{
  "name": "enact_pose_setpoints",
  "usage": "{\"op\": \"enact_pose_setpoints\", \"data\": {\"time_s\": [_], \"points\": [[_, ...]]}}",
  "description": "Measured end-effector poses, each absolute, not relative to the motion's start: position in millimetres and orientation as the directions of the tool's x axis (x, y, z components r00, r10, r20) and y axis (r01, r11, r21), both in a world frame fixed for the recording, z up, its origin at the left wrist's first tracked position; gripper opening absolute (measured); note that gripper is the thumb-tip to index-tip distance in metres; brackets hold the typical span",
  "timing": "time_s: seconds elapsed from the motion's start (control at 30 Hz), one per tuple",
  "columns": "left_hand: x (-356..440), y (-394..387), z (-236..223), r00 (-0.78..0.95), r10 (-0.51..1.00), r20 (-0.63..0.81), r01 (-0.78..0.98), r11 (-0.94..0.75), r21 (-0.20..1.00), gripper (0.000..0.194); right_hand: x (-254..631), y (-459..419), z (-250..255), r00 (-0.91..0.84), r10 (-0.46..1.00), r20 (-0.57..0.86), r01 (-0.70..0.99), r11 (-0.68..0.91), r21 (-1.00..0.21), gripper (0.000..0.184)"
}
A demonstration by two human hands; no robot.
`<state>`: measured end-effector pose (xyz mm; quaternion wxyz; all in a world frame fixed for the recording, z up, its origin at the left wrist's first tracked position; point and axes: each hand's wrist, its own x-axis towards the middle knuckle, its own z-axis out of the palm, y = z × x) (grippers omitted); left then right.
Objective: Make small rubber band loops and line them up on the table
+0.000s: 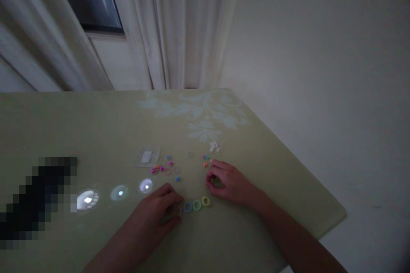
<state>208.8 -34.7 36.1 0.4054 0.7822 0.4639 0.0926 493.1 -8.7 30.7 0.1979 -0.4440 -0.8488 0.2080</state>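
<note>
My left hand (163,207) rests on the table at the left end of a row of small rings. Its thumb and index finger are apart, with a faint pale ring (178,210) between them; whether they touch it I cannot tell. The row goes on with a blue ring (187,207), a green ring (196,205) and a yellow ring (205,201). Behind the yellow one, my right hand (226,179) has thumb and index fingertip pinched together; anything between them is too small to make out. An orange bead (205,165) lies just beyond its fingers.
Several purple beads (162,168) and blue beads (177,178) lie loose near a clear plastic bag (147,157) with a white label. Small white pieces (214,147) lie farther back. The table (275,170) meets a wall at right; a pixelated dark shape (35,200) covers the left.
</note>
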Motion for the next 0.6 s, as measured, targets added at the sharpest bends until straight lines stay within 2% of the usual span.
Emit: {"op": "enact_pose_setpoints", "data": {"time_s": [0.17, 0.37, 0.6], "points": [[214, -37, 37, 0.577, 0.799, -0.172, 0.658, -0.329, 0.677, 0.030, 496, -10, 39, -0.560, 0.821, 0.112, 0.645, 0.517, -0.563, 0.005], [214, -37, 33, 0.581, 0.797, -0.165, 0.670, -0.354, 0.652, 0.022, 506, -9, 48, -0.637, 0.768, -0.057, 0.621, 0.469, -0.628, 0.009], [213, -38, 34, 0.571, 0.800, -0.183, 0.668, -0.323, 0.670, 0.021, 505, -9, 44, -0.644, 0.764, -0.051, 0.608, 0.469, -0.641, 0.008]]}}
